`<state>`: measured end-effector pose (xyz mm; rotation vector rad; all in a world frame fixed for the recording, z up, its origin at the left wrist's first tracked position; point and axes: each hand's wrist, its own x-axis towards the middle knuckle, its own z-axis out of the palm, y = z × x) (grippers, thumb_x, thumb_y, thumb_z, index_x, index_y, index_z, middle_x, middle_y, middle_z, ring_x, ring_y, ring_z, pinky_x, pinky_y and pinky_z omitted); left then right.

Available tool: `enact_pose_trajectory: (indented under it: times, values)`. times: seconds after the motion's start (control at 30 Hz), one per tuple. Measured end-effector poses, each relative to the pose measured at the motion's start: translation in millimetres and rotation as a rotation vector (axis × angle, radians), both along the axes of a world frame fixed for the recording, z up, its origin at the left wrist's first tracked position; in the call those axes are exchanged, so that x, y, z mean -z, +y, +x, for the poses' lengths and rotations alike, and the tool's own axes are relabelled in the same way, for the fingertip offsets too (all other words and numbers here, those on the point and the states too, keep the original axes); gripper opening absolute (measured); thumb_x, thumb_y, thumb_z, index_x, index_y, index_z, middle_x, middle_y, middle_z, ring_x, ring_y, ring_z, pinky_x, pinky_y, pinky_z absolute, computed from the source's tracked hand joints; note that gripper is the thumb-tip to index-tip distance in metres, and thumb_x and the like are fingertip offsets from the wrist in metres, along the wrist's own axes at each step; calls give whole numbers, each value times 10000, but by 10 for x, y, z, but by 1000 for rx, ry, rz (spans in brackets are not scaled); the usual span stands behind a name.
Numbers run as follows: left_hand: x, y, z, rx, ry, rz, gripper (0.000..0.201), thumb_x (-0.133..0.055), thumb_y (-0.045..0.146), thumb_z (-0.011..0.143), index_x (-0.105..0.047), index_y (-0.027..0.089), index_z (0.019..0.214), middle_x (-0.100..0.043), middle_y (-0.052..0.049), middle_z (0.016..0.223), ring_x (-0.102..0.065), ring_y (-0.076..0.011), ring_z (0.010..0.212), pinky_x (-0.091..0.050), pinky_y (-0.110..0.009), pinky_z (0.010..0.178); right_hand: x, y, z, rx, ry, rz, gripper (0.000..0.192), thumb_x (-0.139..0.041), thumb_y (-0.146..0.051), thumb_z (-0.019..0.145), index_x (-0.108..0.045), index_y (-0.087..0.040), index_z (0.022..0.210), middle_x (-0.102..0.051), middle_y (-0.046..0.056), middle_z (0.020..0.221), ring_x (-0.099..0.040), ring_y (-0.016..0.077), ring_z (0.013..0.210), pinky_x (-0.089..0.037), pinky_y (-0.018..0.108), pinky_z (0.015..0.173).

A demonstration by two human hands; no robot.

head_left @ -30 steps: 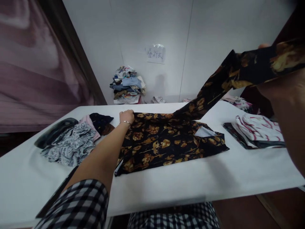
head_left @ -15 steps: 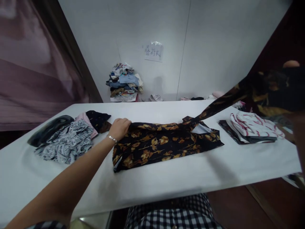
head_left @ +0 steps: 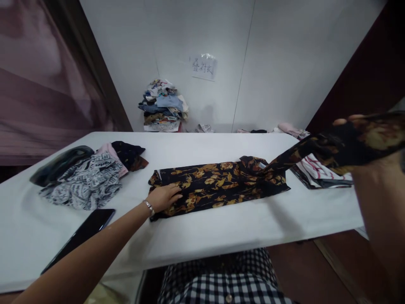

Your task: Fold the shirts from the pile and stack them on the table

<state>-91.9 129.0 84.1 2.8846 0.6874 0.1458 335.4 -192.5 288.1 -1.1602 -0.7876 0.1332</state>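
A black shirt [head_left: 218, 179] with gold and brown flowers lies on the white table, folded into a long narrow shape with its collar to the right. My left hand [head_left: 163, 197], a silver bracelet at its wrist, rests flat on the shirt's left end with the fingers stretched out. Up at the right, my right hand [head_left: 348, 145] is closed around a sleeve [head_left: 303, 147] of the same shirt. The cloth stretches taut and slanting from the collar to that hand, partly covering its fingers.
Crumpled clothes [head_left: 87, 179] lie on the table's left side, with a dark phone [head_left: 84, 232] near my left forearm. Folded garments [head_left: 311, 171] are stacked at the right. A tall clothes pile [head_left: 164, 105] stands beyond the far edge, by a wall with a paper sign [head_left: 204, 67].
My left hand has come nearer from the shirt's far edge to lie flat on it, and that edge is laid over. My right hand still holds the sleeve, now slightly lower.
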Motion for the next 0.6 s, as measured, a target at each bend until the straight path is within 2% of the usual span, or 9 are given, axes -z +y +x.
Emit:
enact_pose_trajectory:
  times: [0.1,0.17,0.23,0.33,0.4,0.5,0.57,0.6]
  values:
    - [-71,18,66,-54,-148,-141,379,-412,476,882,-668,238,1028,-673,-54,1050,-628,-214,964,-486,-323,848,-214,486,-264,-186,27,-23,296,-482,-445,847,-690,-274,724,-719,63,886,-650,243,920,-509,433,764]
    - [-124,34,165,-136,-277,-291,413,-411,521,868,-672,230,1001,-685,-43,995,-633,-204,907,-491,-326,847,-335,915,-464,-307,76,-126,308,-433,-382,879,-645,-232,713,-718,62,836,-648,209,821,-524,379,725]
    - [-169,43,305,-262,-403,-511,470,-425,579,844,-664,207,1004,-693,-52,966,-642,-199,818,-515,-344,805,-386,1386,-718,-490,76,-252,229,-471,-363,881,-620,-223,776,-728,36,861,-641,189,826,-534,360,761]
    - [-204,50,514,-394,-589,-921,620,-341,652,853,-613,155,1105,-678,-119,1095,-664,-212,823,-539,-381,788,-298,2053,-1183,-711,-34,-382,120,-642,-347,803,-624,-240,855,-729,-25,903,-641,165,865,-542,334,809]
    - [-200,67,583,-386,-691,-1127,752,-185,698,867,-559,135,1196,-637,-162,1205,-666,-240,930,-539,-410,819,-168,2386,-1441,-803,-176,-503,199,-676,-334,788,-646,-244,963,-716,-10,995,-652,167,892,-549,333,812]
    - [-143,117,532,-385,-734,-1225,887,-37,746,829,-481,148,1312,-632,-160,1230,-648,-269,1022,-536,-439,839,31,2637,-1510,-835,-328,-608,411,-692,-334,781,-603,-259,1175,-649,35,1199,-663,169,882,-573,316,739]
    - [-76,155,434,-442,-699,-1202,928,-12,765,809,-452,159,1356,-645,-145,1216,-652,-269,1019,-540,-433,843,157,2639,-1301,-743,-375,-648,457,-704,-317,777,-591,-235,1212,-630,74,1235,-665,177,865,-575,293,676]
    - [-38,171,386,-477,-662,-1137,932,-4,763,809,-459,164,1360,-655,-137,1201,-658,-263,1007,-544,-421,840,227,2599,-1142,-665,-385,-686,434,-702,-306,783,-605,-212,1195,-643,93,1208,-666,183,855,-571,281,649]
